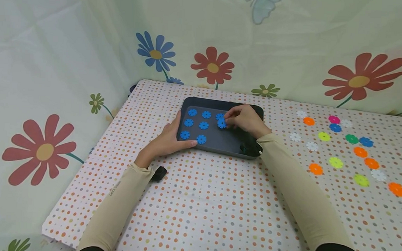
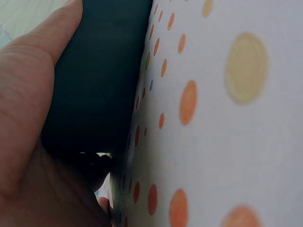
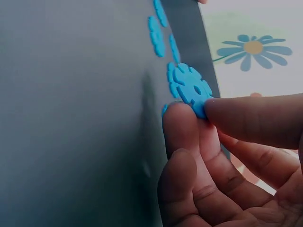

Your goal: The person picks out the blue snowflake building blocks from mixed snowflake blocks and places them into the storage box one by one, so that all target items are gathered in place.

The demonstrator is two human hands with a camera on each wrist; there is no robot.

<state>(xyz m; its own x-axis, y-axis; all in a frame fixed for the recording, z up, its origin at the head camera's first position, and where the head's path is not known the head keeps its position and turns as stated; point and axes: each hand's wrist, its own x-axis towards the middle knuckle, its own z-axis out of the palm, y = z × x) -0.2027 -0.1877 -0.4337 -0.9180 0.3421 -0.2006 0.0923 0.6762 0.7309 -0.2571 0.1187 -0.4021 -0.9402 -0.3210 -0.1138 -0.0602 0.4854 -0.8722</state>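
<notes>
A dark grey rectangular tray [image 1: 220, 143] lies on the dotted tablecloth. My left hand [image 1: 166, 140] grips its near left corner, the thumb along the near wall and the fingers at the left side; in the left wrist view the thumb lies against the dark wall [image 2: 99, 80]. Over the tray, my right hand [image 1: 246, 120] pinches a blue flower-shaped plastic disc [image 3: 189, 87] between thumb and fingers. That disc partly covers another blue disc [image 1: 219, 116] on the tray floor. More blue discs [image 1: 203, 125] lie flat in spaced rows in the tray's left half.
Loose flower-shaped discs in orange [image 1: 316, 169], white [image 1: 312, 146], yellow [image 1: 336, 162], green [image 1: 352, 139], pink [image 1: 334, 119] and blue [image 1: 366, 141] lie scattered right of the tray. Flower-printed cloth [image 1: 286, 50] hangs behind the table. Black wrist devices sit by the left wrist [image 1: 159, 174] and right wrist.
</notes>
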